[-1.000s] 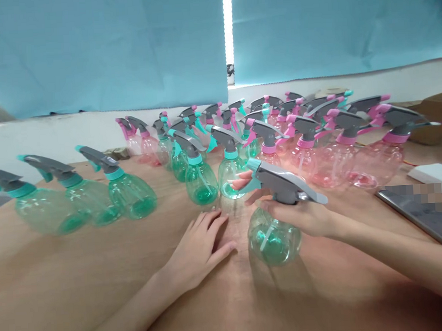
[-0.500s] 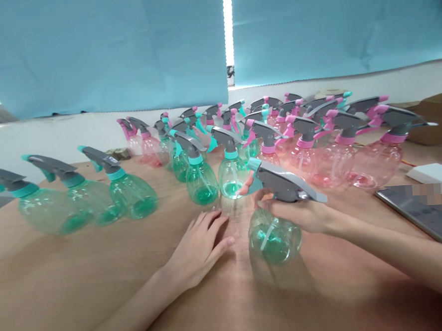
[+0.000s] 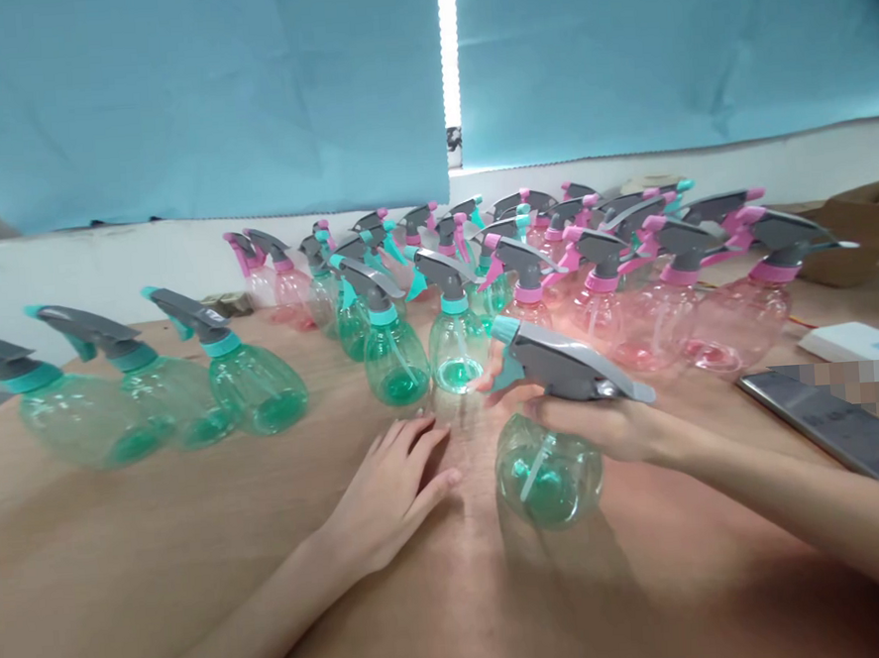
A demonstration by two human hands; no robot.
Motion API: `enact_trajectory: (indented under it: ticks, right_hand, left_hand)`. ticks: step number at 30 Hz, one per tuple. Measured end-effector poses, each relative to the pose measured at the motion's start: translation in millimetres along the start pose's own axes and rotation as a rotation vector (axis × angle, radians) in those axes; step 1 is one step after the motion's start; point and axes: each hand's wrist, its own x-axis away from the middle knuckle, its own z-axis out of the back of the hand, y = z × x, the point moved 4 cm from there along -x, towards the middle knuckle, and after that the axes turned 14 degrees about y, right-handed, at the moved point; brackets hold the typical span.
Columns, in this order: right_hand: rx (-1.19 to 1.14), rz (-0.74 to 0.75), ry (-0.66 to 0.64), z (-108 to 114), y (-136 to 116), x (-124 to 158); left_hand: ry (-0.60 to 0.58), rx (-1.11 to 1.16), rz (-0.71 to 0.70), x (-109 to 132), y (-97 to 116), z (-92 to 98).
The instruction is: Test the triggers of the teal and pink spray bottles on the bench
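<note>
Two bare hands (image 3: 390, 486) and slim, bare forearms (image 3: 278, 602)

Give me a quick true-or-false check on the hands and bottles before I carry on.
1. The right hand grips a green spray bottle. True.
2. The left hand is also gripping a bottle. False: it lies open on the table, holding nothing.
3. The held bottle's nozzle is turquoise. True.
4. The phone lies left of the left hand. False: it lies at the right side of the view.
5. Three green bottles are grouped at the left. True.
</note>
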Motion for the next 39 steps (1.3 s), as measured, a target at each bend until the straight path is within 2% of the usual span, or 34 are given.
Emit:
enact_trajectory:
  ticks: [7,39]
  right_hand:
    - [-0.074,0.010,0.015,-7.2,-7.6,-1.0]
    - [-0.052,-0.011,0.013,-4.7,0.9,2.9]
  left_hand:
    - [0.006,0.004,0.004,-0.6,1.4,1.4]
    - [0.022,-0.022,-0.001,-0.7,2.6,2.0]
